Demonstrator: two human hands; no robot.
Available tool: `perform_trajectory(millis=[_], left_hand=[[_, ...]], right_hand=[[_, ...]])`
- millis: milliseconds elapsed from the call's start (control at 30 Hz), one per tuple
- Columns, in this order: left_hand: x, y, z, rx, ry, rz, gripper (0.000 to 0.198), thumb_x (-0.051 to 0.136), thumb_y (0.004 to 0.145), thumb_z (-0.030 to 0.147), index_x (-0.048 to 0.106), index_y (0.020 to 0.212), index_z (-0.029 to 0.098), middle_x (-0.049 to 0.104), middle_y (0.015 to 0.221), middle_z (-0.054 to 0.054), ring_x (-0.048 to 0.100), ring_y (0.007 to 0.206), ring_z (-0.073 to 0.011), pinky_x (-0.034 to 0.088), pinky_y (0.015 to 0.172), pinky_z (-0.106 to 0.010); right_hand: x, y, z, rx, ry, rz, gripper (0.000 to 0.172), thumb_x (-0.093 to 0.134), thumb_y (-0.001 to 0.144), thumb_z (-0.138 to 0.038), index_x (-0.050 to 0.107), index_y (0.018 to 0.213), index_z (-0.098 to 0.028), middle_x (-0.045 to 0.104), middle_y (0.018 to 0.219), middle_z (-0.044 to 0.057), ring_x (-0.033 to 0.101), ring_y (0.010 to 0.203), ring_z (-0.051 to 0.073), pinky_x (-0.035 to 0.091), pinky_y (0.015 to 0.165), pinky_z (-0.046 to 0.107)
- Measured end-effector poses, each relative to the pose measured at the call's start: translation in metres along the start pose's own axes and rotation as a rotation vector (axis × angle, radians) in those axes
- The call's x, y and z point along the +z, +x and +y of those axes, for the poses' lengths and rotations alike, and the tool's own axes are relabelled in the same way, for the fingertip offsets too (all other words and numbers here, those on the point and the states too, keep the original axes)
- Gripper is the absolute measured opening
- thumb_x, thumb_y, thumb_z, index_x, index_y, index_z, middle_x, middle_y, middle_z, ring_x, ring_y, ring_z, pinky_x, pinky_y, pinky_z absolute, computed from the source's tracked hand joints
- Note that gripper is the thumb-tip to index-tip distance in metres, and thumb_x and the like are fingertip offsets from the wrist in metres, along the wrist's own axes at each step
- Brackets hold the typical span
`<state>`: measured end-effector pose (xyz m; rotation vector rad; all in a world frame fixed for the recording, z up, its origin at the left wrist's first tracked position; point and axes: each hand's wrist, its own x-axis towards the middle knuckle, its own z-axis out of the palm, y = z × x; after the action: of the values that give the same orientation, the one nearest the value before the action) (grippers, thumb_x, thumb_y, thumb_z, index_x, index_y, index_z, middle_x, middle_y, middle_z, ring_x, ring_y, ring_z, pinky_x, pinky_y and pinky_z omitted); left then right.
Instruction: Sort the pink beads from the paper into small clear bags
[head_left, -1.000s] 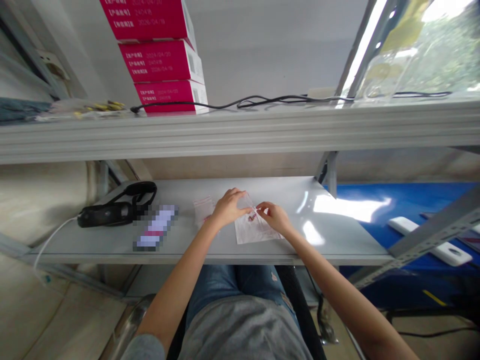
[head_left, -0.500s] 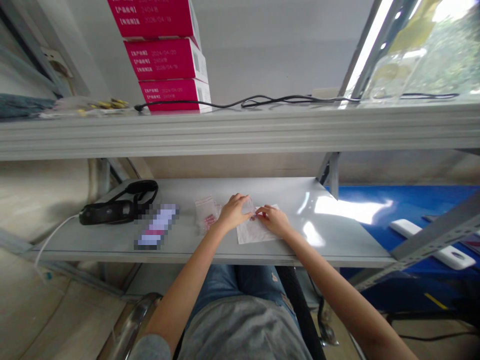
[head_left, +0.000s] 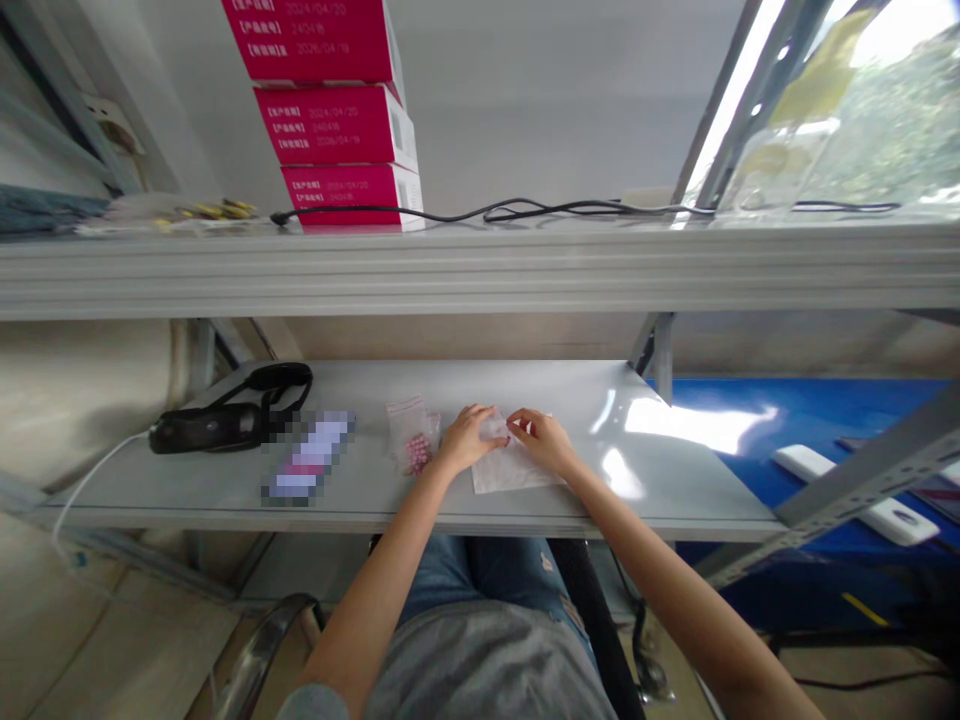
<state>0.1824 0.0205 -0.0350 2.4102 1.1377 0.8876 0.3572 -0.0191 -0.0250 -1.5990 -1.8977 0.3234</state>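
Both hands are close together over a thin white packet (head_left: 510, 472) lying flat on the grey shelf top. My left hand (head_left: 466, 440) curves its thumb and fingers around a small clear plastic bag (head_left: 493, 424), whose outline is faint. My right hand (head_left: 546, 440) has thumb and forefinger pinched beside this bag; whatever sits in the pinch is too small to name. To the left of my left hand lies a clear zip bag (head_left: 409, 420) with pink beads (head_left: 418, 453) inside. Another clear bag (head_left: 434, 425) partly shows beside it.
A blurred-out phone (head_left: 310, 455) and a black strapped device (head_left: 214, 428) with a white cable (head_left: 97, 478) lie on the left. An upper shelf edge (head_left: 465, 270) crosses above the hands, bearing pink boxes (head_left: 337, 125) and a black cable (head_left: 555, 208). A metal brace (head_left: 664, 355) stands behind right.
My right fingertips have lifted slightly away from the small reddish bits between the hands. My left hand has dropped slightly toward me. More of the pink beads shows. The camera view has shifted a little.
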Motion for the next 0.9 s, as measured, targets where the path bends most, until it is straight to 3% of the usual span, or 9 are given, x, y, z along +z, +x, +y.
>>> perform_trajectory(millis=[200,300,567,900], left_hand=[[0.0,0.0,0.002,0.005,0.029,0.02,0.054,0.069,0.07,0.036,0.053,0.118,0.017,0.058,0.115,-0.008,0.05,0.111,-0.021,0.041,0.095,-0.036],[-0.002,0.0,0.003,-0.016,0.044,0.077,0.054,0.067,0.072,0.033,0.05,0.12,0.017,0.058,0.115,-0.007,0.05,0.111,-0.0207,0.041,0.096,-0.035],[-0.003,-0.001,0.001,-0.028,0.053,0.198,0.044,0.062,0.075,0.025,0.051,0.117,0.017,0.059,0.114,-0.007,0.049,0.109,-0.0201,0.04,0.096,-0.035],[0.0,-0.001,-0.001,-0.001,0.076,0.15,0.045,0.063,0.074,0.025,0.053,0.117,0.016,0.059,0.114,-0.006,0.049,0.108,-0.0201,0.04,0.096,-0.032]], right_hand=[[0.0,0.003,0.006,0.015,0.027,0.043,0.029,0.047,0.082,-0.038,0.063,0.102,-0.024,0.065,0.076,0.001,0.055,0.061,0.014,0.036,0.057,0.023],[-0.003,0.008,0.01,0.056,0.002,0.061,0.025,0.048,0.081,-0.034,0.064,0.097,-0.024,0.065,0.077,0.001,0.056,0.062,0.014,0.037,0.057,0.023],[0.004,0.02,-0.002,0.009,-0.206,-0.137,0.021,0.052,0.078,-0.032,0.069,0.088,-0.025,0.069,0.085,0.003,0.06,0.067,0.016,0.035,0.056,0.023],[0.002,0.019,-0.007,0.067,-0.283,-0.168,0.023,0.052,0.079,-0.036,0.069,0.089,-0.025,0.069,0.082,0.002,0.06,0.069,0.014,0.033,0.055,0.021]])
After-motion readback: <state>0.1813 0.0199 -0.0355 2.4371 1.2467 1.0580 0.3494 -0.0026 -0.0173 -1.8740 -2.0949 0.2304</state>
